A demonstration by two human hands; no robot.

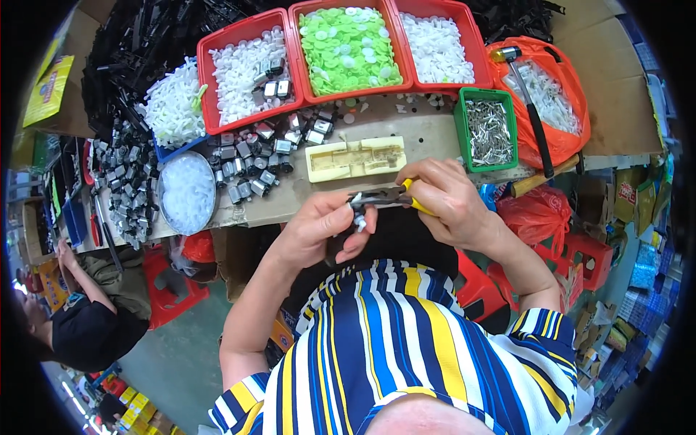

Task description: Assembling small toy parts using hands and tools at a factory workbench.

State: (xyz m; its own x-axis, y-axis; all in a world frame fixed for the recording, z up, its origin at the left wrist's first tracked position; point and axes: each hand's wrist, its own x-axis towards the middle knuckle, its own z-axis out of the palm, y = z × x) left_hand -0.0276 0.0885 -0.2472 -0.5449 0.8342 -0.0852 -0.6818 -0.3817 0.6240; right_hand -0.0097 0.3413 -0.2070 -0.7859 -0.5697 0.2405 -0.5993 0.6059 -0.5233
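Note:
My right hand (pixel 451 201) is closed round a pair of pliers (pixel 419 206) with yellow handles, their dark jaws pointing left. Between the thumb and fingers of my left hand (pixel 317 226) is a small white plastic part (pixel 358 220) with a dark piece at its top. The plier jaws reach to this part; whether they grip it I cannot tell. Just beyond my hands, on the bench, lies a pale yellow block (pixel 355 159) with a hollow cut along its top.
Red trays of white (pixel 250 72) and green (pixel 348 51) plastic pieces line the back. Small metal motors (pixel 250 163) lie left, beside a bowl of clear pieces (pixel 187 192). A green box of metal pins (pixel 487 134) and a hammer (pixel 535 116) are right. Another person (pixel 90 312) sits left.

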